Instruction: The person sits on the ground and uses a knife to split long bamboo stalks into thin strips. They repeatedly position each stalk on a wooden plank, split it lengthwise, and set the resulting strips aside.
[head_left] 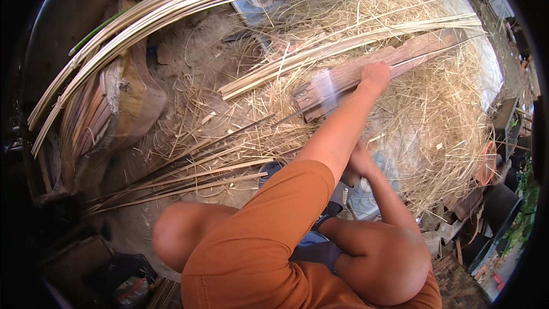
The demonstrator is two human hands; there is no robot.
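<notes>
The left hand (376,75) is closed on the strip (440,51), which lies along the board (357,71) from lower left to upper right. The right hand (359,162) is farther from it, blurred; its grip I cannot tell.

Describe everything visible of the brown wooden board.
The board looks like rough, worn wood, long and narrow, with an uneven left end. It slants up rightward in the picture, among pale shavings. A pale blurred band crosses it near that end. A thin dark strip runs along it; the left hand hides part, contact unclear.
</notes>
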